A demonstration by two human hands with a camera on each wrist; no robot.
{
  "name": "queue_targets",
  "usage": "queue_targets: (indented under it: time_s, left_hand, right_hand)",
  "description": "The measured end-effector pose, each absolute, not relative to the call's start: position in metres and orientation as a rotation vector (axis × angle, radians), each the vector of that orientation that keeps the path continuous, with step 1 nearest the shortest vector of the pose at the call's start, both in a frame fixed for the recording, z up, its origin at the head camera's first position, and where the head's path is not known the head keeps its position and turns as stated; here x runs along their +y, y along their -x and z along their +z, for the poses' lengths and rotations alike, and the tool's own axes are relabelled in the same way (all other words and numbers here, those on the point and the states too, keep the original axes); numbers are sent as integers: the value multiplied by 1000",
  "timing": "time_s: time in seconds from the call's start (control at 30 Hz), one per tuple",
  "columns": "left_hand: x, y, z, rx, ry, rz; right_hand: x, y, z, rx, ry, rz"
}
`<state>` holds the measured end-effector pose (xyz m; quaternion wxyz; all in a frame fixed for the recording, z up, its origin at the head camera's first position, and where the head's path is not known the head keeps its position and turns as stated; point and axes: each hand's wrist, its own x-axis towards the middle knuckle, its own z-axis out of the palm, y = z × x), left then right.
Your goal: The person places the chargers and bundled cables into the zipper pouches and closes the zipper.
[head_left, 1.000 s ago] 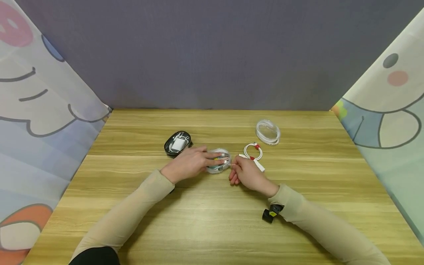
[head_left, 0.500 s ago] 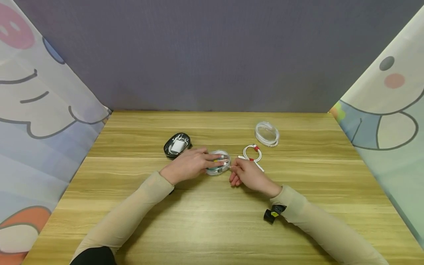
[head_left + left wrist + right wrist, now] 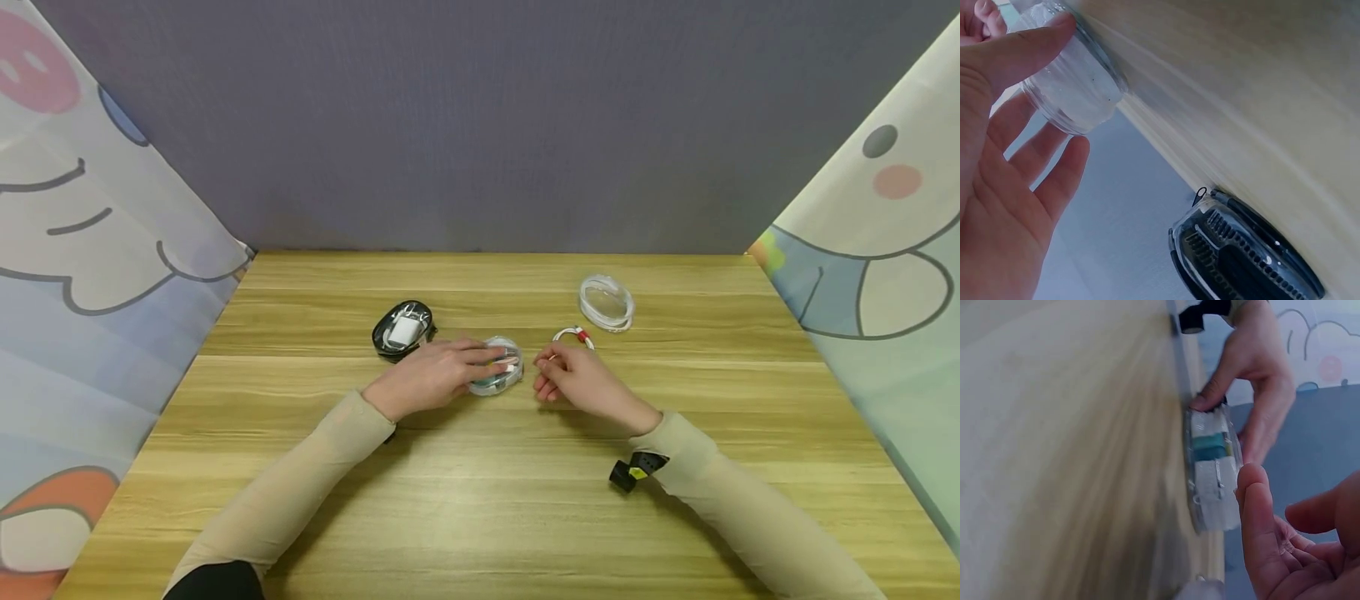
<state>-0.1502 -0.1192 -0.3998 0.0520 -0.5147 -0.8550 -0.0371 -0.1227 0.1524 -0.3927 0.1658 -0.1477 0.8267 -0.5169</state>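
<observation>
A small clear zip case (image 3: 512, 381) with teal, yellow and white contents lies at mid-table. My left hand (image 3: 438, 371) holds it, thumb on the near side and fingers over the top; the left wrist view shows thumb and fingertips on opposite sides of the case (image 3: 1082, 87). My right hand (image 3: 577, 379) is just right of the case, apart from it. In the right wrist view its thumb and forefinger are parted, with nothing between them. Behind that hand, a coiled white cable with red ties (image 3: 581, 334) is partly hidden.
A black-rimmed case (image 3: 402, 330) with a white charger and cable inside lies left, behind my left hand. A round clear case with a white rim (image 3: 606, 303) lies at the back right. A grey wall (image 3: 480, 125) stands behind the wooden table (image 3: 480, 500).
My right hand has moved away from the clear case, to the right and slightly back, and now covers more of the white cable. The left hand stays on the case.
</observation>
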Motion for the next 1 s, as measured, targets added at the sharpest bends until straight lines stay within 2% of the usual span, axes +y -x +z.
queue_targets:
  time_s: [0.43,1.0]
  left_hand:
    - [-111,161,-401,-2657,1437,-252]
    - [-105,180,-399,-2812,1282,-189]
  right_hand:
    - [187,142,-383,2513,458,-1584]
    - [236,172,-391,3006,424,-1322]
